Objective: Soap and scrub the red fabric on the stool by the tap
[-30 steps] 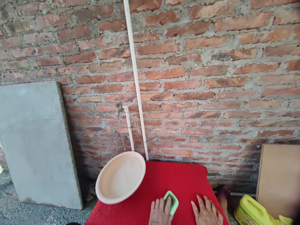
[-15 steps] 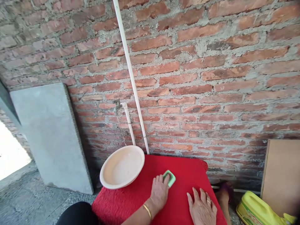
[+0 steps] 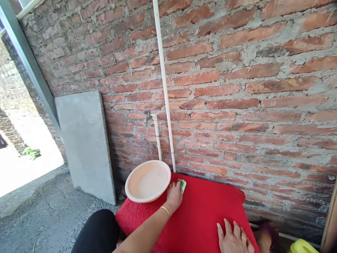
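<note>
A red cloth (image 3: 202, 207) lies spread over a low flat surface against the wall. On it, close to the right rim of the basin, my left hand (image 3: 174, 195) grips a small light-green scrubbing brush (image 3: 183, 186); its underside is hidden. The wide pale basin (image 3: 149, 181) sits at the cloth's back left corner, tilted. My right hand (image 3: 235, 238) rests flat on the front right part of the cloth, fingers spread, holding nothing.
Behind the basin, a tap (image 3: 147, 117) on a white pipe stands before the brick wall (image 3: 226, 105). A grey slab (image 3: 85, 144) leans at left. At lower right are a yellow jug (image 3: 302, 246) and a board edge (image 3: 329, 218).
My left hand has moved the brush back and left across the cloth, nearer the basin. My right hand stays flat on the cloth. The view has swung left.
</note>
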A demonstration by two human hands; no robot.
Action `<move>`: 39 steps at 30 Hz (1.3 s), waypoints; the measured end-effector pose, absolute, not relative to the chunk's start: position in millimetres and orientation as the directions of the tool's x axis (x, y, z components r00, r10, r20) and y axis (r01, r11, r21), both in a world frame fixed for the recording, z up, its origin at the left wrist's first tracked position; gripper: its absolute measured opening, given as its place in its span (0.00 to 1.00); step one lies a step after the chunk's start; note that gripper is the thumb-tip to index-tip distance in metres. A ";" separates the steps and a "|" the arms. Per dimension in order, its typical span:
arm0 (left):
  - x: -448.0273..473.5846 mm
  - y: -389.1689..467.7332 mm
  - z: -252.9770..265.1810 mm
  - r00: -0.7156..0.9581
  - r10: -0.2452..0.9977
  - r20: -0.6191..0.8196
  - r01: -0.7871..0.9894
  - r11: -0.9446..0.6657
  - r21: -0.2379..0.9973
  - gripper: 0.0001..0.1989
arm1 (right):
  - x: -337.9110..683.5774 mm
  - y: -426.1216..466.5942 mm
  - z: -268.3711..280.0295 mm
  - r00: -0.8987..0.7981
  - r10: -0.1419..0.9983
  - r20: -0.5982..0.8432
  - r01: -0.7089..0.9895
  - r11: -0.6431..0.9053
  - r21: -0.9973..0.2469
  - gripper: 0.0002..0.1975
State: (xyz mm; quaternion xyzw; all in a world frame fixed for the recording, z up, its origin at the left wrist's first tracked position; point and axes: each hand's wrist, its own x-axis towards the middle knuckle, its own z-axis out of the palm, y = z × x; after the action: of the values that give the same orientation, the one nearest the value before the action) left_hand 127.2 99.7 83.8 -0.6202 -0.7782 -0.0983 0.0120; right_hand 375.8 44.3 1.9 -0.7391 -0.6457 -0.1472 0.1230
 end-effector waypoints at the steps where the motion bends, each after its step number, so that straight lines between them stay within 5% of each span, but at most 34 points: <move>1: 140.4 104.2 83.1 -0.210 0.968 0.138 0.971 0.190 0.144 0.24 | 376.3 45.3 0.4 0.128 0.915 0.382 0.990 -0.144 0.012 0.26; 9: 170.2 51.5 54.4 0.303 0.950 0.078 0.924 -0.313 0.221 0.26 | 374.9 47.3 -2.8 0.153 0.893 0.423 0.983 -0.182 0.029 0.24; 16: 111.4 91.2 79.3 -0.158 0.986 0.059 0.972 0.144 0.188 0.25 | 378.8 49.9 -17.7 0.106 0.854 0.509 0.987 -0.151 0.047 0.25; 21: 161.1 149.4 93.7 -0.170 0.984 0.045 0.967 0.158 0.197 0.24 | 383.2 52.8 -27.3 0.098 0.837 0.538 0.986 -0.155 0.062 0.24; 29: 194.0 80.8 65.2 0.441 0.897 0.033 0.872 -0.436 0.223 0.24 | 387.0 46.8 -23.1 0.061 0.850 0.523 0.991 -0.116 0.073 0.25; 31: 161.5 65.8 62.5 0.359 0.933 0.034 0.914 -0.359 0.187 0.25 | 383.9 43.4 -16.8 0.071 0.851 0.521 0.989 -0.127 0.073 0.26; 35: 107.1 80.1 71.7 -0.051 0.996 0.069 0.989 0.041 0.140 0.25 | 378.7 39.8 -6.3 0.107 0.851 0.515 0.984 -0.164 0.067 0.25; 39: 123.1 134.4 83.2 -0.152 0.985 0.087 0.978 0.137 0.155 0.23 | 379.1 40.7 -4.1 0.094 0.861 0.500 0.987 -0.147 0.067 0.25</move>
State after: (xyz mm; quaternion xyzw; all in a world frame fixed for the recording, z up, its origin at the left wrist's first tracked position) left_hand 123.1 134.4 83.2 -0.6509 -0.7539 -0.0877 -0.0178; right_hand 379.1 40.7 -4.1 -0.7252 -0.6370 -0.2177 0.1447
